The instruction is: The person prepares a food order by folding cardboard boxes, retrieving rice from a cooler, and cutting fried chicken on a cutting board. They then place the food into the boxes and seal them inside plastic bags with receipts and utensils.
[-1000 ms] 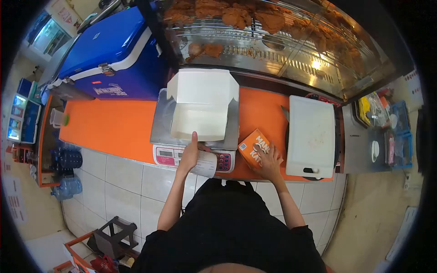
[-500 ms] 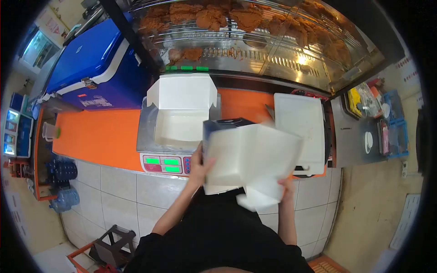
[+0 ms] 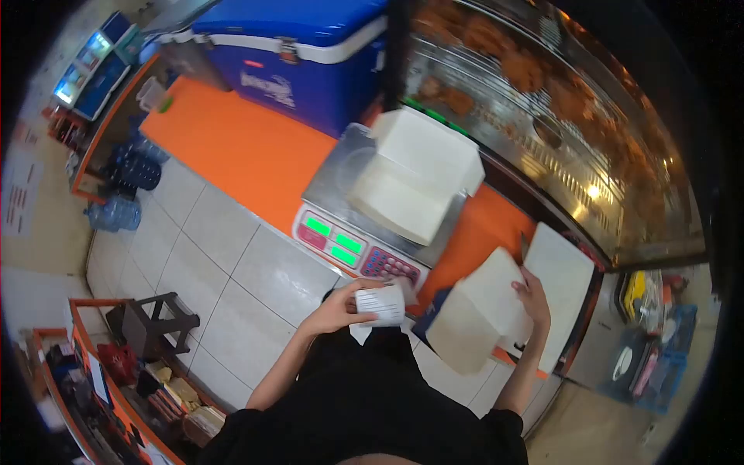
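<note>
My left hand (image 3: 341, 306) grips a white paper slip with printed lines (image 3: 380, 307), curled between thumb and fingers in front of the scale. To the right, my right hand (image 3: 532, 301) holds the edge of an open cardboard box (image 3: 474, 306), white inside with dark blue showing outside. This box is tilted over the counter's front edge. Another open white box (image 3: 411, 190), its lid raised, rests on the metal pan of a digital scale (image 3: 356, 252) with lit green displays.
A blue cooler box (image 3: 302, 77) stands on the orange counter (image 3: 240, 139). Behind is a lit glass cabinet (image 3: 535, 101) with fried chicken on racks. A white cutting board (image 3: 564, 287) lies at right, and a dark stool (image 3: 159, 325) is on the tiled floor.
The view has turned, tilting the counter. My left hand has left the second box and now holds the paper slip. My right hand has shifted the box rightward, toward the cutting board.
</note>
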A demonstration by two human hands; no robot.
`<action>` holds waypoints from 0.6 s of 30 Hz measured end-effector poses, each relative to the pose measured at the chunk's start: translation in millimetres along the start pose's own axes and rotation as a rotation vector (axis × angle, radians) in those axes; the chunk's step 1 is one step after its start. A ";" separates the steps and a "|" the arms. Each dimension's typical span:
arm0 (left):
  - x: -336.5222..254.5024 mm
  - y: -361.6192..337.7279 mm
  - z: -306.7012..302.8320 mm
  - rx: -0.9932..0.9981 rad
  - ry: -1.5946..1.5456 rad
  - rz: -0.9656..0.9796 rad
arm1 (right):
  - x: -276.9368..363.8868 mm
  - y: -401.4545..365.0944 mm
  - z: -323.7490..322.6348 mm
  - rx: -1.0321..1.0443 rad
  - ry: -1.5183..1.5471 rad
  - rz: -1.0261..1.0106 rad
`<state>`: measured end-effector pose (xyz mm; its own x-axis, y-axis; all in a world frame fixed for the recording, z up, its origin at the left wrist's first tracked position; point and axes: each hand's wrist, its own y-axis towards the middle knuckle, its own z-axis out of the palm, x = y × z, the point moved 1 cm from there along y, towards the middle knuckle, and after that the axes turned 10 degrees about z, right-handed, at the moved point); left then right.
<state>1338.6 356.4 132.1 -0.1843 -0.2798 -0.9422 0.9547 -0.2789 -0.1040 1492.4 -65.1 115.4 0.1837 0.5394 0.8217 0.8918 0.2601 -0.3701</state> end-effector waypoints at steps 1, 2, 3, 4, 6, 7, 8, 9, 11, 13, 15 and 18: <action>4.3 -16.0 -18.4 -0.092 0.090 0.010 | -19.6 11.0 9.5 -0.066 -0.232 -0.036; 1.8 -31.8 -33.6 -0.200 0.039 0.061 | -27.3 18.9 19.6 -0.140 -0.462 -0.075; -2.2 -48.5 -49.8 -0.216 0.043 0.085 | -20.6 25.0 30.8 -0.138 -0.470 -0.103; -6.8 -66.4 -69.1 -0.353 0.084 0.089 | -14.4 31.7 43.1 -0.212 -0.709 0.034; -6.6 -107.9 -111.4 -0.588 0.123 0.099 | -21.2 37.4 69.8 -0.528 -1.045 0.083; 0.1 -129.6 -136.8 -0.682 0.126 0.109 | -32.3 42.5 82.3 -0.770 -1.130 -0.010; 5.1 -152.6 -162.1 -0.797 0.097 0.079 | -18.5 40.7 93.6 -0.908 -1.114 0.025; 1.3 -173.0 -181.4 -0.898 0.001 0.099 | 1.4 39.4 104.9 -1.054 -1.087 0.061; -6.8 -220.2 -225.0 -1.137 -0.136 0.152 | 79.6 35.8 140.7 -1.184 -0.845 0.057; -19.2 -269.3 -266.0 -1.285 -0.064 0.243 | 147.4 48.1 169.8 -1.245 -0.553 -0.223; -13.4 -319.1 -316.2 -1.479 -0.107 0.279 | 218.3 72.4 206.8 -1.274 -0.457 -0.516; -21.3 -368.0 -369.4 -1.582 -0.071 0.434 | 287.4 78.8 256.3 -1.137 -0.538 -0.254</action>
<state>1077.5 804.4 72.8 0.1774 -0.1335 -0.9750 0.2022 0.9746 -0.0966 1509.5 315.7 211.3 0.0049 0.8987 0.4386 0.7756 -0.2803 0.5656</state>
